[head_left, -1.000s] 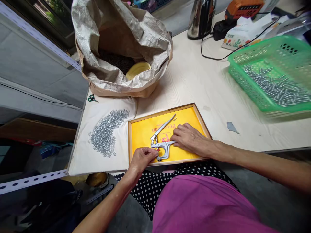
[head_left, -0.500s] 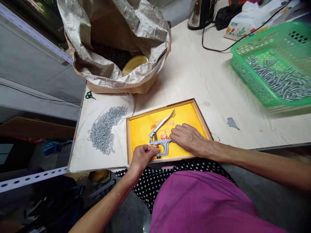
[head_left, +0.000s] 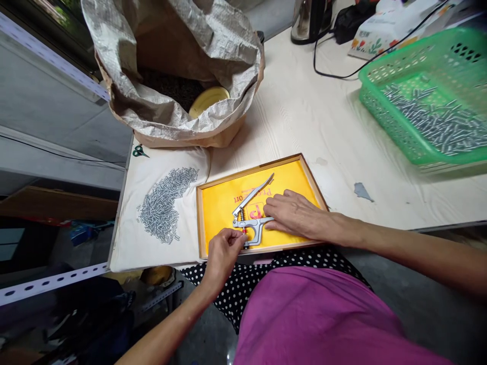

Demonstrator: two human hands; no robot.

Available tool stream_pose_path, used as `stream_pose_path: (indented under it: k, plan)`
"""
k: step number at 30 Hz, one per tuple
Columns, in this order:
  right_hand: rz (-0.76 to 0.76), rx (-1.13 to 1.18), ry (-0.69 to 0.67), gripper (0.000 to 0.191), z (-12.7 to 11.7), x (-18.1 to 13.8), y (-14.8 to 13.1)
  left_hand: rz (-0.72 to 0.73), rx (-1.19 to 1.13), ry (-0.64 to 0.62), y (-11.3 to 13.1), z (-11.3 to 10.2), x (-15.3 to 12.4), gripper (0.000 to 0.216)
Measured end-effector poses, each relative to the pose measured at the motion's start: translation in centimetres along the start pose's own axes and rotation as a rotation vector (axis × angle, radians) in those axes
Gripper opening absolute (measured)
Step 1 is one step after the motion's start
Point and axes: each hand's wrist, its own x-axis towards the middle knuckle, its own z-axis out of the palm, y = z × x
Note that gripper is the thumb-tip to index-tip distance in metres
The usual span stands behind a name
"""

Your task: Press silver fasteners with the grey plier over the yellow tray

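A pair of grey metal snap pliers lies on its side in a shallow, wood-edged tray with a yellow printed lining. Its handles are spread, with a spring near the pivot and a red part at the jaw. My right hand grips the end of the lower handle, its thumb below and fingers above. At the jaw opening, my left hand pinches thumb and fingertips together. Whatever lies between those fingertips is too small to make out. Left of the tray, a pile of small silver metal tubes lies on white cloth.
A large woven sack with a yellow bowl inside stands behind the pile. Green scissors lie by the table's left edge. At right is a green basket of metal tubes, with a cable and a kettle beyond.
My right hand has shifted on the lower handle, with its thumb now showing beneath. My left fingertips stay at the jaw. The whole view has shifted slightly.
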Motion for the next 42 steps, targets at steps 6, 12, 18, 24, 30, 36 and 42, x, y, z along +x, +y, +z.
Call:
stream_pose_path:
  k: [6, 12, 18, 24, 30, 36, 42]
  plan:
    - [0.032, -0.039, 0.078, 0.023, 0.0, 3.1, 2.8, 0.706, 0.264, 0.194, -1.3, 2.8, -3.0, 0.015]
    - [-0.026, -0.065, -0.038, 0.029, -0.6, 6.7, 3.8, 0.841, 0.273, 0.176, -2.4, 4.2, -3.5, 0.024]
    - [0.062, -0.053, -0.058, 0.027, -1.4, 7.0, 3.2, 0.512, 0.068, 0.152, -1.9, 2.6, -2.9, 0.015]
    - [0.127, -0.127, -0.064, 0.029, -1.9, 5.8, 2.6, 0.120, -0.080, 0.209, -1.4, 0.6, -1.0, 0.025]
    - [0.152, -0.197, -0.124, 0.034, -2.5, 5.6, 1.8, 0.031, -0.010, 0.063, -0.4, 0.0, -0.6, 0.032]
    - [0.137, -0.202, -0.113, 0.033, -2.2, 5.3, 2.1, -0.030, 0.142, -0.051, -0.1, -0.6, 0.5, 0.033]
    - [0.113, -0.190, -0.072, 0.032, -1.5, 5.1, 2.5, -0.114, 0.229, -0.268, 0.2, -1.7, 2.3, 0.034]
